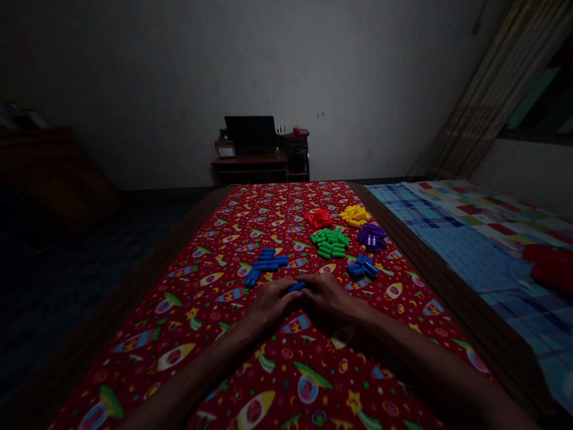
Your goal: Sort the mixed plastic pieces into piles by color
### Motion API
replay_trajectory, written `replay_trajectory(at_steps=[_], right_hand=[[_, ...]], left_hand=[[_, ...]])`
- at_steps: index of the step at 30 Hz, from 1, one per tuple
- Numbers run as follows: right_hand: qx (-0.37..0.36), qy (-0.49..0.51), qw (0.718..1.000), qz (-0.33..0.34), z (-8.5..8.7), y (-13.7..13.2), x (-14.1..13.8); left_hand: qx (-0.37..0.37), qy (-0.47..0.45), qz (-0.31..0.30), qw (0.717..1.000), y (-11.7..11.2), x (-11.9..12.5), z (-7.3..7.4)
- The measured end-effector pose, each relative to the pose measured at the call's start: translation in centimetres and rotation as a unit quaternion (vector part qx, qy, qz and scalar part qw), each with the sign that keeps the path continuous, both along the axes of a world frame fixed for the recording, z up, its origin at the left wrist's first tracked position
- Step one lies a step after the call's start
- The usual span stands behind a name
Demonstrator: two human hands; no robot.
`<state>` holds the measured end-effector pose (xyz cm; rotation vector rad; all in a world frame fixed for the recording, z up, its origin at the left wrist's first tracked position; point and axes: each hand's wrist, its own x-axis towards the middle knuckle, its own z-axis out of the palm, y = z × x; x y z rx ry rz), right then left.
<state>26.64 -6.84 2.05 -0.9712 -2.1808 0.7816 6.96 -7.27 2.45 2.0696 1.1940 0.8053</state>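
My left hand [270, 303] and my right hand [328, 295] meet at the middle of a red rocket-print cloth [286, 370]. Both pinch a small blue plastic piece [296, 287] between their fingertips, low over the cloth. Just beyond my left hand lies a row of joined blue pieces [267, 263]. A small heap of loose blue pieces [363, 267] sits beyond my right hand. Farther back are heaps of green [330, 243], purple [372, 236], red [318, 218] and yellow [355, 214] pieces.
The cloth covers a wooden-edged table [452, 286]. To the right lies a chequered blue sheet [465, 239] with red objects [548, 266] on it. A dark desk with a laptop [250, 136] stands against the far wall. The room is dim.
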Motion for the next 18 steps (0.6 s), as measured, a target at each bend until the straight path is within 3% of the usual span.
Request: replay_trajectory(at_steps=[5,8,11,14,18], right_hand=[[0.011,-0.048,0.998,-0.031,1.7,0.4,1.4],[0.076,-0.113,0.986,-0.098,3.2,0.9,4.1],[0.164,-0.221,0.944,-0.184,4.0,1.3,7.7],[0.219,-0.301,0.911,-0.18,3.7,1.2,10.6],[0.251,-0.305,0.908,-0.141,2.1,0.9,12.5]], left_hand=[[0.007,0.003,0.04,0.999,0.4,-0.2,-0.2],[0.107,0.028,0.056,0.992,1.2,-1.9,0.3],[0.201,0.097,0.069,0.972,2.2,-4.2,1.1],[0.214,0.196,0.093,0.952,2.9,-6.2,1.1],[0.169,0.275,0.137,0.936,3.1,-7.8,-0.3]])
